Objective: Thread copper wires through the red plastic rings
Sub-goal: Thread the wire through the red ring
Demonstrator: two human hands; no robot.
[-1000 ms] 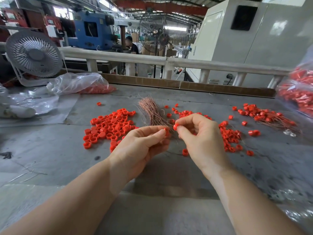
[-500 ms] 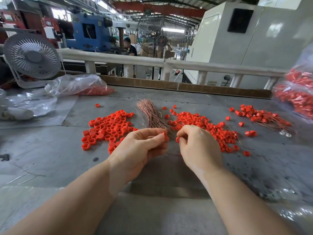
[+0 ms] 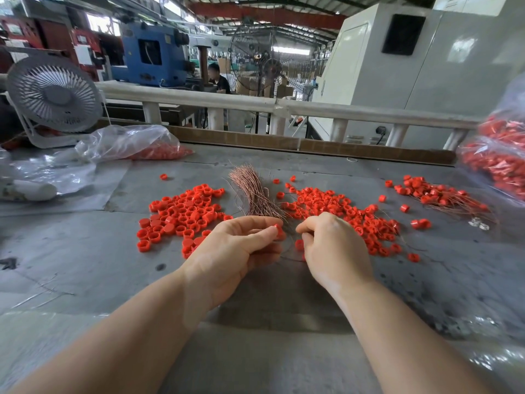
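Observation:
My left hand [image 3: 241,248] pinches a red plastic ring [image 3: 279,231] between thumb and forefinger, just in front of a bundle of copper wires [image 3: 252,191] lying on the grey table [image 3: 85,251]. My right hand [image 3: 335,248] is close beside it with fingers curled down; a thin copper wire [image 3: 287,247] loops between the two hands and another red ring [image 3: 299,244] shows under its fingers. A heap of loose red rings [image 3: 181,214] lies to the left, a second heap [image 3: 349,211] to the right.
Rings with wires through them [image 3: 437,194] lie at the far right. A clear bag of red parts [image 3: 502,155] hangs at the right edge, another bag [image 3: 136,146] and a white fan [image 3: 54,95] stand at the back left. A white rail [image 3: 284,105] borders the table.
My right hand has dropped lower and turned its fingers downward, away from the raised pinch it held beside my left hand. My left hand keeps its ring almost still.

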